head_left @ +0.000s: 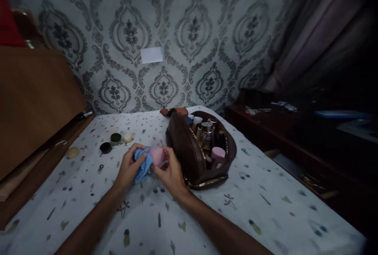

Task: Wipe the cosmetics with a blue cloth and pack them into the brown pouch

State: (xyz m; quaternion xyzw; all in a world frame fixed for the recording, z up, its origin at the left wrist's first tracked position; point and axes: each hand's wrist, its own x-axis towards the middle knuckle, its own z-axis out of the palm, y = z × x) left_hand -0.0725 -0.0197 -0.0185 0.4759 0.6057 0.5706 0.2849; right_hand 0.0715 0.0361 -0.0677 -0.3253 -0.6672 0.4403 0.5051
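My left hand (130, 166) is closed on a bunched blue cloth (143, 167), which lies against a small pink jar (156, 155). The fingers of my right hand (173, 172) grip that jar from its right side; part of it is hidden by the cloth and fingers. Both hands are held just above the patterned white sheet. To the right of my right hand stands an unzipped brown toiletry bag (185, 148), with a silver-capped bottle (207, 135), a pink-lidded jar (218, 153) and several other cosmetics inside.
Left of my hands lie a dark round jar (105, 148), a green-black jar (115, 139), a small cream-coloured jar (128, 137) and a yellowish one (72, 152). A brown panel (35, 97) borders the left side. A dark wooden cabinet (265, 123) stands to the right.
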